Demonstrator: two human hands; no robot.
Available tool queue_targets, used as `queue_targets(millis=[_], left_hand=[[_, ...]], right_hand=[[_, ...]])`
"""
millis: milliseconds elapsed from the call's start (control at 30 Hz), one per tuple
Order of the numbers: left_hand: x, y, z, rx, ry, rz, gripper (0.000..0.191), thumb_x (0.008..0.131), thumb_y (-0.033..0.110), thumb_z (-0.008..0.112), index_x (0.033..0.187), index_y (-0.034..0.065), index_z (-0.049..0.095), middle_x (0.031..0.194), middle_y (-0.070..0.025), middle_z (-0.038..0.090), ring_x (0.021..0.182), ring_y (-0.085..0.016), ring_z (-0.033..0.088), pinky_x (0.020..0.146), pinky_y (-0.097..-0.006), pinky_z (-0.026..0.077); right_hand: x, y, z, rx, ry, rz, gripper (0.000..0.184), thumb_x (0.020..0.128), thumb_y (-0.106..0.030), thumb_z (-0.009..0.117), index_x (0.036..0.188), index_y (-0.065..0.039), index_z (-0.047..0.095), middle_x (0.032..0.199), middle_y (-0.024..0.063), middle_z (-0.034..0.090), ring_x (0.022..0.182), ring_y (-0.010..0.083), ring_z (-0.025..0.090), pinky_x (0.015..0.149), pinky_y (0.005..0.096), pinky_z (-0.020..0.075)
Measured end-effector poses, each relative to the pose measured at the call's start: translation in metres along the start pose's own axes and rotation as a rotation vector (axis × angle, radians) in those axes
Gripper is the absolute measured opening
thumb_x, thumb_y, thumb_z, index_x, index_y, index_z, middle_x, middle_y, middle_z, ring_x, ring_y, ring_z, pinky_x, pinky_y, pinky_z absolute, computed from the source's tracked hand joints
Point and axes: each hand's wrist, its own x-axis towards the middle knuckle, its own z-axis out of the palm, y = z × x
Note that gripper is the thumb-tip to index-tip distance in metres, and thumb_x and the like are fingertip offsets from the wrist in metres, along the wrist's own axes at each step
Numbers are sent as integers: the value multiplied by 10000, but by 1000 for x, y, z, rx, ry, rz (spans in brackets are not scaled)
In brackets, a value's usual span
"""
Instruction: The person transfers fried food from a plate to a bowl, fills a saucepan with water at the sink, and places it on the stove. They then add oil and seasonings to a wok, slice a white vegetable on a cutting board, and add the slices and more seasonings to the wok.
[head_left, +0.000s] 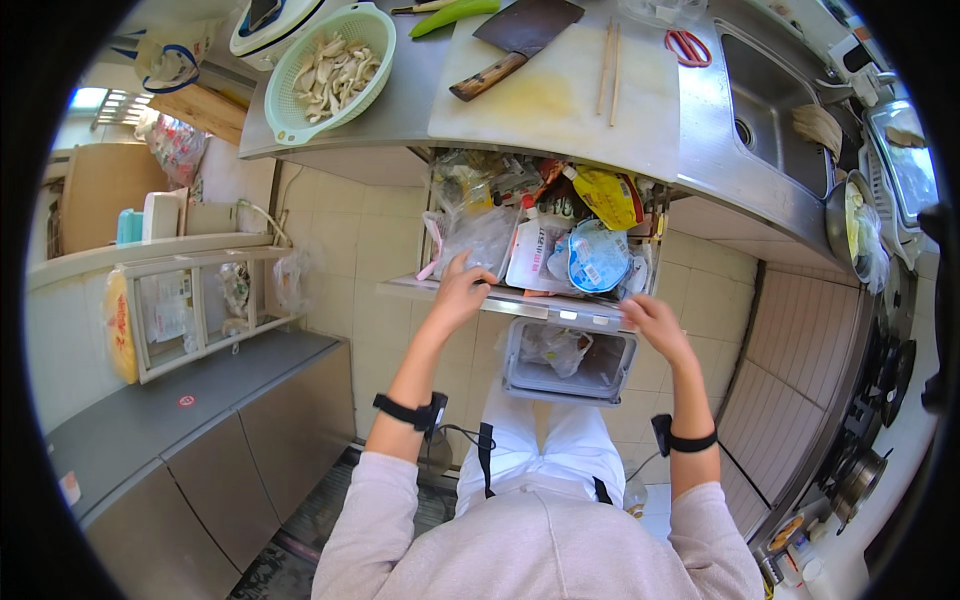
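Note:
An extended drawer (517, 304) full of packets juts out below the counter. My left hand (461, 292) is over its front left edge, fingers apart and nothing held, close to a clear plastic bag (480, 236). At the right end of the drawer front my right hand (660, 322) is curled, its fingertips on the edge. Between the hands lie a white pouch with a red cap (536, 251) and a blue-and-white round package (598, 255). Behind them is a yellow spouted pouch (609, 196). A grey bin (570, 380) with a plastic bag inside hangs below the drawer front.
On the counter are a green colander (382, 67) of sliced mushrooms, a cutting board (645, 142) bearing a cleaver (517, 45) and chopsticks (611, 75), and red-handled scissors (688, 49). A sink (765, 97) is at right. Grey low cabinets (292, 427) stand at left.

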Motion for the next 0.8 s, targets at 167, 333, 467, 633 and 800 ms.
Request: queue_targets(millis=[167,333,467,633,800], left_hand=[[37,-13,19,518,34,-54,365,732,29,559,1060,128,684,1466,-269,330,1346,-409,334,1085,-457,325],[47,-52,23,227,-12,-95,448,731,8,531,1163,73,630,1399,-246,434,1299,-402,404,1075,-431,341],[50,-47,7,-60,-27,-108,500,743,-12,506,1234,64,568,1293,-218,548,1197,-370,519,1041,-437,366],[63,-56,-2,-101,283,-186,487,747,-26,479,1230,20,525,1280,-205,540,1230,-352,486,1062,-403,345],[77,-63,-4,-59,329,-141,548,748,-28,454,1295,-13,478,1417,-238,392,1343,-366,346,1117,-392,279]], right_hand=[[63,-61,87,-404,-137,-398,206,878,-157,583,1019,-32,666,978,172,623,923,367,603,784,425,490],[121,-85,141,-465,-24,-503,206,859,-89,573,1037,-27,657,1074,154,604,989,371,588,839,421,484],[184,-90,158,-853,191,-607,244,799,-58,587,1029,-36,666,1283,130,524,1177,360,486,942,412,448],[249,-90,183,-1446,78,-462,375,857,-231,534,1182,-95,663,1494,105,350,1388,324,258,1109,482,245],[282,-76,199,-1769,-10,-429,459,901,-200,496,1345,-97,547,1572,60,202,1466,283,65,1183,453,48]])
